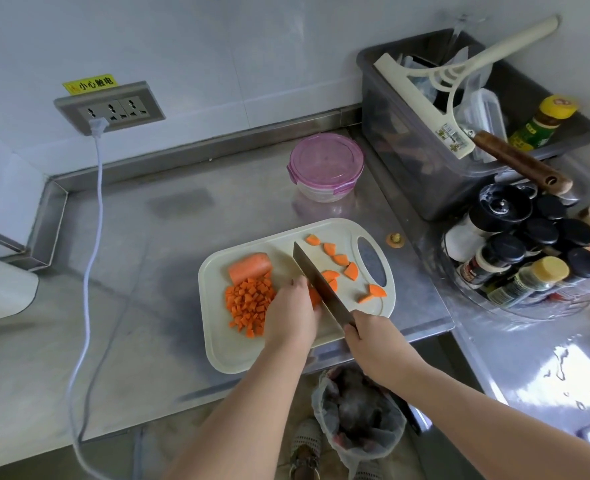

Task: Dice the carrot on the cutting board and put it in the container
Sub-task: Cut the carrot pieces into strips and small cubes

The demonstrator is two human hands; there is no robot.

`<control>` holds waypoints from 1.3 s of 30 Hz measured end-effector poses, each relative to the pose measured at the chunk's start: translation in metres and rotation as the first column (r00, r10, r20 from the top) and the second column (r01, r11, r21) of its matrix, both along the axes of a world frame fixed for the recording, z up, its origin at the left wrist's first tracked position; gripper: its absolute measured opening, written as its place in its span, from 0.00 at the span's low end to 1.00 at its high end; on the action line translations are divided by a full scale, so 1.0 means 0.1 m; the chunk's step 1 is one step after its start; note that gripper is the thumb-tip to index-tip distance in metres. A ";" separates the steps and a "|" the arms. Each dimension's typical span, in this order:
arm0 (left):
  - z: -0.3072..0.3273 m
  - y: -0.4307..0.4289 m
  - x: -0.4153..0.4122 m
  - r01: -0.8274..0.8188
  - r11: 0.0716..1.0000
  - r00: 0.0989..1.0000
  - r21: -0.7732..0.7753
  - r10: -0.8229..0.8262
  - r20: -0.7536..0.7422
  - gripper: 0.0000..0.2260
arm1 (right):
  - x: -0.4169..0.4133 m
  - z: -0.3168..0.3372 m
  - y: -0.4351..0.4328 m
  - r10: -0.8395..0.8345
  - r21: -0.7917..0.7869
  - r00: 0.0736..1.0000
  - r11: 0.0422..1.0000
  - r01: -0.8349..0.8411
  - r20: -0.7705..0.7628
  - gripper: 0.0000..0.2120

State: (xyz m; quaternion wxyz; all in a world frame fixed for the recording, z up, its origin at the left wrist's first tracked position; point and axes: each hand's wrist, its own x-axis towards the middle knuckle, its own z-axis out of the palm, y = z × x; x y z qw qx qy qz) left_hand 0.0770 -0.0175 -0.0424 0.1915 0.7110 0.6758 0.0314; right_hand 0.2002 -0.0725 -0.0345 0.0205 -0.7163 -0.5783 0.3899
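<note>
A cream cutting board [231, 348] lies on the steel counter. On its left side sit an uncut carrot chunk [250, 267] and a pile of small carrot dice [248, 303]. Several larger carrot wedges [340, 259] are scattered on the right side. My left hand [291, 313] holds down a carrot piece [315, 296] against the knife blade [317, 284]. My right hand [369, 341] grips the knife handle. A round container with a pink clip lid [326, 166] stands behind the board, lid on.
A grey bin [400, 133] with a squeegee and bottle stands at back right. A rack of spice jars [522, 247] is on the right. A carrot end [395, 239] lies beside the board. A white cord [92, 237] hangs from the wall socket. A bin bag [359, 417] sits below.
</note>
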 end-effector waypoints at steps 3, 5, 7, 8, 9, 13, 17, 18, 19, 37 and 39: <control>-0.01 0.07 0.01 -0.063 0.998 0.996 0.015 0.062 0.062 0.16 | -0.01 -0.06 0.08 -0.011 0.012 1.000 1.000 0.011 0.010 0.13; -0.01 0.10 0.02 -0.100 0.995 0.988 0.020 0.097 0.117 0.17 | -0.02 -0.10 0.14 -0.007 0.011 1.000 1.000 0.006 0.021 0.12; -0.02 0.11 0.00 -0.111 0.993 0.982 0.037 0.104 0.156 0.17 | -0.03 -0.13 0.18 0.015 0.016 0.999 1.000 -0.015 0.042 0.12; -0.03 0.10 -0.01 -0.115 0.992 0.979 0.043 0.106 0.174 0.16 | -0.03 -0.13 0.19 0.015 0.018 0.999 1.000 -0.016 0.049 0.12; -0.04 0.10 -0.02 -0.123 0.992 0.975 0.043 0.112 0.194 0.15 | -0.03 -0.14 0.20 0.010 0.015 0.999 1.000 -0.010 0.051 0.12; -0.04 0.07 -0.06 -0.164 0.986 0.945 -0.007 0.159 0.285 0.13 | -0.02 -0.13 0.18 0.016 0.022 0.999 1.000 -0.017 0.052 0.12; -0.02 0.09 -0.11 -0.199 0.979 0.905 -0.050 0.203 0.375 0.10 | -0.03 -0.10 0.18 0.037 0.017 0.998 0.999 -0.038 0.054 0.12; -0.02 0.10 -0.12 -0.204 0.978 0.901 -0.052 0.208 0.380 0.10 | -0.03 -0.10 0.18 0.043 0.017 0.997 0.999 -0.044 0.061 0.12; -0.03 0.11 -0.13 -0.212 0.976 0.897 -0.055 0.217 0.385 0.09 | -0.04 -0.10 0.18 0.052 0.017 0.996 0.998 -0.053 0.066 0.12; -0.08 0.30 -0.17 -0.322 0.870 0.742 -0.374 0.477 0.470 0.03 | -0.12 0.31 0.13 0.158 0.119 0.956 0.974 -0.191 0.246 0.10; -0.07 0.30 -0.17 -0.324 0.870 0.751 -0.370 0.475 0.458 0.03 | -0.16 0.33 0.11 0.192 0.076 0.943 0.972 -0.220 0.272 0.10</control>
